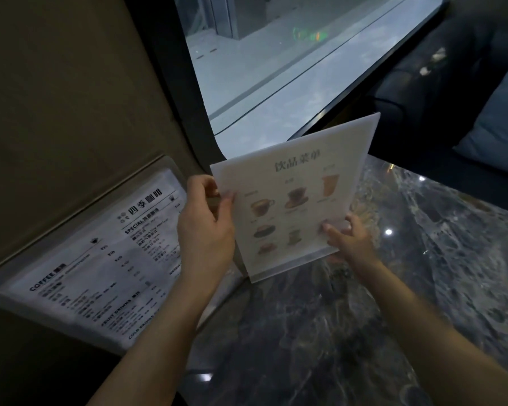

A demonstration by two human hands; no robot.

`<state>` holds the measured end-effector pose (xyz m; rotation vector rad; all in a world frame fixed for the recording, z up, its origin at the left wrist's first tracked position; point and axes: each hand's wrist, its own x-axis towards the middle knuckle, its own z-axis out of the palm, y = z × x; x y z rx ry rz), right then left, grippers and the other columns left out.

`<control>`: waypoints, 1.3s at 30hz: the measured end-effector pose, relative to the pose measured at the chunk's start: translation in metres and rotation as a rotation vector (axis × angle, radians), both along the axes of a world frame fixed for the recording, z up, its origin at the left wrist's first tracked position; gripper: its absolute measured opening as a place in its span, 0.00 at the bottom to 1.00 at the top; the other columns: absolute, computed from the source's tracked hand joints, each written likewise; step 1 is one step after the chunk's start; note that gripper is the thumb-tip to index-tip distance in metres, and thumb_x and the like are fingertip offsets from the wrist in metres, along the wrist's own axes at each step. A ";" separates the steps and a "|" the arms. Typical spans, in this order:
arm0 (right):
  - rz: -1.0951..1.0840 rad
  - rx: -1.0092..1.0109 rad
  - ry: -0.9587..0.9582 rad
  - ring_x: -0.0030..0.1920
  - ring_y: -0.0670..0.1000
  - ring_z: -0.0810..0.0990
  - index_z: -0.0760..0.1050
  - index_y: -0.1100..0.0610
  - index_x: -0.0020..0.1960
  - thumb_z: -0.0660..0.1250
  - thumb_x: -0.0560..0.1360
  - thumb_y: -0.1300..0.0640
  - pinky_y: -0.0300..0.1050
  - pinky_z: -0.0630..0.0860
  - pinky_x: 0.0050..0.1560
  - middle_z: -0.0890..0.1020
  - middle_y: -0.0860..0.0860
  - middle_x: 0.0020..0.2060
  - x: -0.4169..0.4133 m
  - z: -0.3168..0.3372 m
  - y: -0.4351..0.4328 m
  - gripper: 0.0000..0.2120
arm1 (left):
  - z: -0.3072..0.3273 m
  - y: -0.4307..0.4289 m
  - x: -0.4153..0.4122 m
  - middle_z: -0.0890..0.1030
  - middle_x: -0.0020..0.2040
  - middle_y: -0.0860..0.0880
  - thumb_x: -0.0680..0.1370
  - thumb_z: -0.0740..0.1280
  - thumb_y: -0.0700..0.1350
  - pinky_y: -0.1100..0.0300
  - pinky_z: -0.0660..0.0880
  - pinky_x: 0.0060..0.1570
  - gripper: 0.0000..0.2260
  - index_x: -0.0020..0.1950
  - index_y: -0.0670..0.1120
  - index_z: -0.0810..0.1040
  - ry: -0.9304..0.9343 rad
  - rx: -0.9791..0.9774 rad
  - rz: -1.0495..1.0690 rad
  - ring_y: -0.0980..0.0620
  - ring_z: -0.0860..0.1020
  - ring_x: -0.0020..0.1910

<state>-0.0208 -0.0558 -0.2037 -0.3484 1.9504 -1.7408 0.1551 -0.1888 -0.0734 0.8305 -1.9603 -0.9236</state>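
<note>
A white drinks menu in a clear plastic sleeve [294, 186] is held tilted above the dark marble table [364, 317]. It shows pictures of cups and glasses under a printed heading. My left hand [206, 227] pinches its left edge between thumb and fingers. At the lower right corner, my right hand [349, 238] grips the sleeve, thumb on the front and fingers behind. The menu's bottom edge hangs just over the table's left rim.
A second menu with black print [100, 259] is fixed in a sleeve on the beige wall at the left. A window [276, 68] lies ahead. A dark sofa [452, 68] with a blue cushion [499, 124] stands at the right.
</note>
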 end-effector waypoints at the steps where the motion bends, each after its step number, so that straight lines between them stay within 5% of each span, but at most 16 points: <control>1: 0.006 0.000 0.015 0.45 0.56 0.78 0.67 0.60 0.58 0.65 0.74 0.60 0.54 0.76 0.46 0.79 0.58 0.47 -0.001 -0.002 0.000 0.14 | 0.002 -0.001 0.000 0.73 0.41 0.61 0.77 0.64 0.44 0.73 0.75 0.34 0.06 0.47 0.51 0.67 -0.006 -0.001 -0.007 0.69 0.75 0.39; 6: 0.009 -0.031 0.020 0.32 0.40 0.80 0.67 0.56 0.52 0.63 0.75 0.54 0.37 0.77 0.28 0.79 0.48 0.37 -0.009 -0.006 -0.007 0.09 | 0.004 -0.002 -0.001 0.74 0.41 0.60 0.77 0.63 0.42 0.71 0.76 0.36 0.06 0.45 0.51 0.67 0.009 0.000 -0.028 0.68 0.75 0.40; 11: 0.038 -0.014 0.015 0.29 0.48 0.76 0.66 0.53 0.44 0.61 0.75 0.48 0.40 0.72 0.25 0.78 0.53 0.35 -0.022 0.001 -0.027 0.09 | 0.009 -0.008 0.000 0.78 0.40 0.67 0.76 0.64 0.43 0.69 0.78 0.36 0.12 0.40 0.60 0.68 0.034 0.054 -0.061 0.66 0.78 0.42; 14: 0.049 -0.043 -0.007 0.26 0.47 0.75 0.64 0.52 0.41 0.60 0.75 0.45 0.42 0.70 0.29 0.77 0.50 0.31 -0.030 0.006 -0.038 0.12 | 0.016 -0.012 0.003 0.77 0.42 0.72 0.76 0.64 0.43 0.71 0.77 0.37 0.12 0.41 0.61 0.68 0.050 0.035 -0.068 0.66 0.79 0.44; 19: 0.130 -0.012 -0.006 0.38 0.52 0.79 0.67 0.47 0.43 0.59 0.74 0.41 0.52 0.77 0.36 0.77 0.51 0.44 -0.037 0.015 -0.055 0.11 | 0.020 -0.017 0.002 0.77 0.42 0.71 0.76 0.65 0.43 0.65 0.80 0.39 0.13 0.42 0.61 0.68 0.078 -0.033 -0.021 0.63 0.79 0.43; 26: 0.200 -0.041 -0.037 0.38 0.51 0.76 0.67 0.51 0.46 0.58 0.74 0.42 0.63 0.78 0.47 0.75 0.52 0.43 -0.040 0.017 -0.072 0.12 | 0.018 -0.021 0.002 0.72 0.42 0.63 0.76 0.66 0.40 0.77 0.73 0.36 0.15 0.47 0.58 0.64 0.003 -0.185 0.057 0.70 0.75 0.42; 33: 0.234 -0.133 -0.068 0.41 0.51 0.72 0.65 0.48 0.47 0.58 0.72 0.39 0.57 0.76 0.48 0.72 0.56 0.48 -0.040 0.028 -0.090 0.13 | 0.027 -0.022 0.003 0.74 0.42 0.50 0.76 0.66 0.38 0.43 0.79 0.35 0.09 0.50 0.48 0.68 -0.103 -0.318 0.068 0.47 0.77 0.41; 39: 0.314 -0.124 -0.093 0.42 0.49 0.72 0.66 0.45 0.48 0.60 0.64 0.32 0.56 0.76 0.49 0.73 0.48 0.47 -0.044 0.025 -0.108 0.21 | 0.029 -0.025 0.004 0.74 0.46 0.52 0.75 0.66 0.37 0.44 0.79 0.37 0.08 0.54 0.42 0.74 -0.120 -0.377 0.074 0.48 0.77 0.44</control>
